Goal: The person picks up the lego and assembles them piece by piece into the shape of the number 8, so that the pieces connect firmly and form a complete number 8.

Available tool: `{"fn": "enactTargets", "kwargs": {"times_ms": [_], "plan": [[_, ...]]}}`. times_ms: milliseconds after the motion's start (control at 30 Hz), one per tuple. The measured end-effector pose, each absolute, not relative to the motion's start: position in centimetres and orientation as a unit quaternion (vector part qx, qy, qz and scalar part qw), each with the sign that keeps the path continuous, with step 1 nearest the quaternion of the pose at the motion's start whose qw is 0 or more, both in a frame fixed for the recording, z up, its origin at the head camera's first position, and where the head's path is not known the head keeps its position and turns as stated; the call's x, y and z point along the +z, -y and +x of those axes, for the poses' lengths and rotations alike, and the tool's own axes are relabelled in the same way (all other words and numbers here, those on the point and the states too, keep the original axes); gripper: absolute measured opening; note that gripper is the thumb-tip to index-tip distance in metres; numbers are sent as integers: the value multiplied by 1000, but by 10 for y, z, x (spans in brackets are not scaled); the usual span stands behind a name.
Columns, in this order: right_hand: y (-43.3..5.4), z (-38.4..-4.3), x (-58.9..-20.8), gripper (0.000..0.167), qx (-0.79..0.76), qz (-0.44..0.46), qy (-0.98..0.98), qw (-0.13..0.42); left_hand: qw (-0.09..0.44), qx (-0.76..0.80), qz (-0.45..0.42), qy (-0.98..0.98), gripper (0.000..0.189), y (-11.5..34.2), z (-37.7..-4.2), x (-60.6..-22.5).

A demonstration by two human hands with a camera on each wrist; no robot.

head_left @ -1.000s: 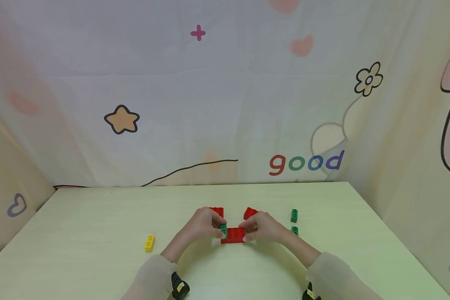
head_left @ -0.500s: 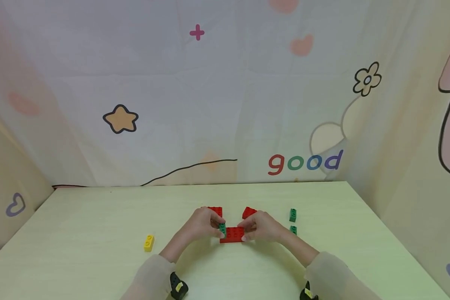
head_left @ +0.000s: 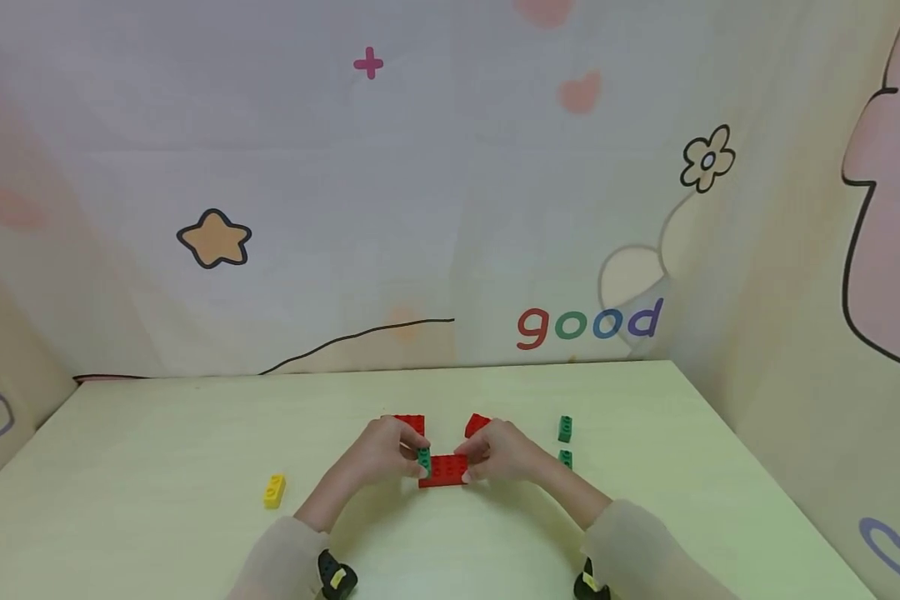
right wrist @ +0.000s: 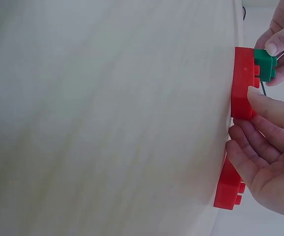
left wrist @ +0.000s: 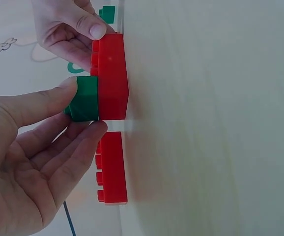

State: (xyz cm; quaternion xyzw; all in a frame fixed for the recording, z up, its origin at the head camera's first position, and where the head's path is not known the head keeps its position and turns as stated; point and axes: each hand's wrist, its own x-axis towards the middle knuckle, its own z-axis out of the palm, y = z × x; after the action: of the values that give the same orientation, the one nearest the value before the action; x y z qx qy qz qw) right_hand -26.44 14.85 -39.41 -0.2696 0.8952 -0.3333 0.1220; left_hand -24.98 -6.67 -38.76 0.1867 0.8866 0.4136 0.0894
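Note:
A small green brick (head_left: 423,460) stands on the left end of a long red brick (head_left: 447,472), studs up, in front of me on the table. My left hand (head_left: 381,451) pinches the green brick between thumb and fingers; the left wrist view shows the green brick (left wrist: 85,101) against the studded face of the red brick (left wrist: 112,78). At the other end, my right hand (head_left: 506,452) holds the red brick, its thumb on the near side in the right wrist view and its fingers behind. Whether the green brick is fully seated cannot be made out.
Behind the hands lie two more red bricks, one at left (head_left: 412,422) and one at right (head_left: 476,424), both partly covered. Two green bricks, a far one (head_left: 565,429) and a nearer one (head_left: 566,459), sit to the right. A yellow brick (head_left: 273,491) lies left.
The whole head view has shifted, so everything appears slightly farther left. Both hands keep the same hold, and the bricks stay put relative to the table.

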Motion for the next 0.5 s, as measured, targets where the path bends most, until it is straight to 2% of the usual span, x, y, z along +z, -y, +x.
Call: {"fn": "enactTargets", "kwargs": {"times_ms": [500], "plan": [[-145,-263,-393,33,-334,-247,-902,123,100,399,195,-890,31,66,-252,-383]]}}
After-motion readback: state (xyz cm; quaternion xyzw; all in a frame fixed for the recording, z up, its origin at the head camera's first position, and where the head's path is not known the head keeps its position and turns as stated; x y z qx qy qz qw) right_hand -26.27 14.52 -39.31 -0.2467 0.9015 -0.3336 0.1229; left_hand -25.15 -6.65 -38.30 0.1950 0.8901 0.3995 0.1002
